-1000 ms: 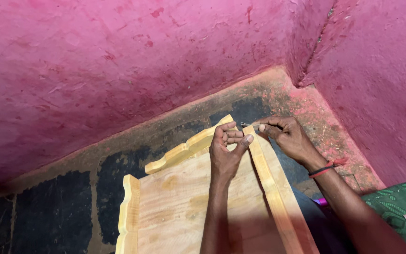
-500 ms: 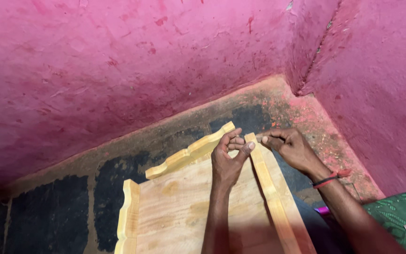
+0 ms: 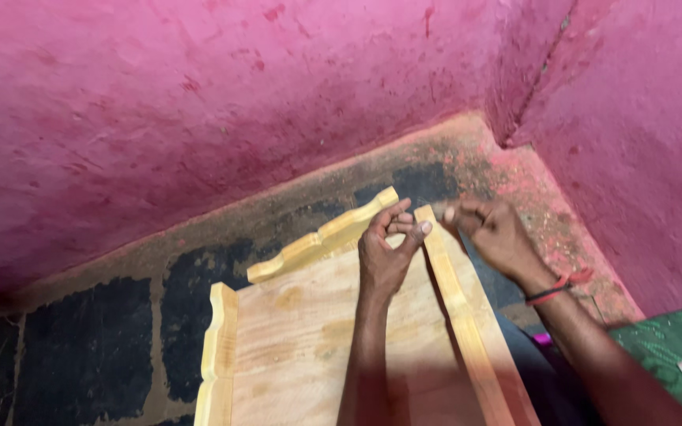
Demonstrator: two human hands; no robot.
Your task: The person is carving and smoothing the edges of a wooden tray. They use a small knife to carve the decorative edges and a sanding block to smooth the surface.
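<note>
A pale wooden tray-like panel (image 3: 309, 331) lies on the floor, with scalloped rails along its far edge (image 3: 321, 237) and left edge (image 3: 216, 355). A straight right rail (image 3: 459, 315) runs along its right side. My left hand (image 3: 384, 256) rests on the panel at the far right corner, thumb and fingers pinched against the far end of the right rail. My right hand (image 3: 495, 233), a red band on its wrist, has curled fingers touching that same rail end from the other side. Anything small between the fingers is hidden.
Rough pink walls (image 3: 238, 102) meet in a corner (image 3: 515, 126) just beyond the panel. The floor (image 3: 120, 331) is dark and patchy, with pink dust along the wall foot. Green patterned cloth (image 3: 672, 347) lies at the lower right.
Both hands stay at the far right corner of the panel, with only small finger movements. The view has shifted slightly.
</note>
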